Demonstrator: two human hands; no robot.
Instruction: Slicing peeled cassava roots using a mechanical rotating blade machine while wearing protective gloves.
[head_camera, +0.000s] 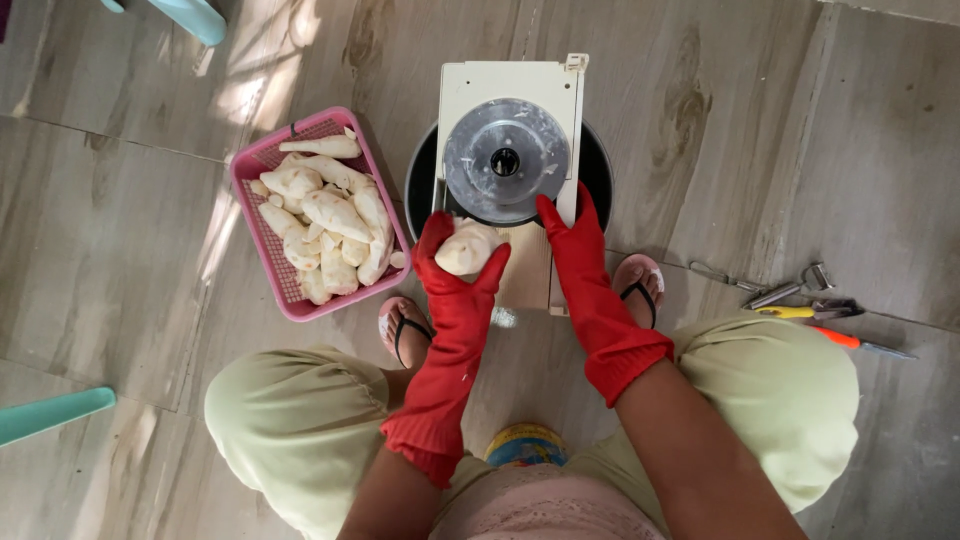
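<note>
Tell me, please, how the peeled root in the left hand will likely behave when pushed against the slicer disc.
The peeled root looks firm, so it probably will not bend. Its bare pale surface may be slippery in the gloved left hand. Its rounded shape could turn.

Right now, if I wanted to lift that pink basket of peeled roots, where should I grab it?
Probably take the pink basket by its two long rims, coming from above. The peeled roots are heaped high, so a one-sided grip might tip it. Its right corner sits near the slicer, so the left and far edges offer more room.
</note>
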